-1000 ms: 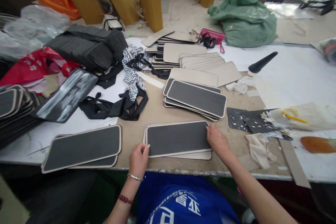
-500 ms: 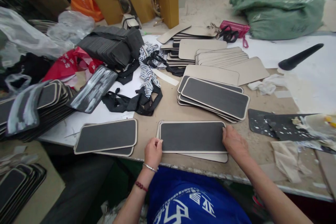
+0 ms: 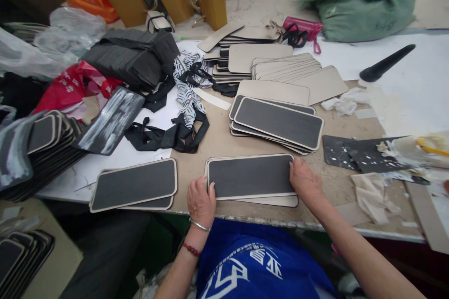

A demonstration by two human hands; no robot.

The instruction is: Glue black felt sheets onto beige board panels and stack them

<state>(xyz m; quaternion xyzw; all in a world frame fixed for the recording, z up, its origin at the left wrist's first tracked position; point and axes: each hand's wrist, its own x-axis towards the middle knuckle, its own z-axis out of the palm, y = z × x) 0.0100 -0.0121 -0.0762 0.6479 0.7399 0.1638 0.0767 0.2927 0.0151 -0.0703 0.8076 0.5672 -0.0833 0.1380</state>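
Directly before me lies a dark grey rectangular panel with a pale beige border and rounded corners. Beneath it, beige-faced panels stick out along the near edge and at the left. My left hand grips the panel's left end, thumb on its top face and fingers curled at the edge. At the opposite end, my right hand pinches the right edge near the far corner. Two similar panels overlap to the left, and a stack of framed panels sits behind the right half.
Fanned beige panels lie farther back. A black strap and patterned cloth are left of centre. Glue-smeared black boards lie at right, a black tapered tool beyond. The table's front edge runs close to my apron.
My left hand has shifted up along the panel's left end, its fingers now lying farther around the edge. My right hand keeps hold of the right end. The whole view has shifted slightly.
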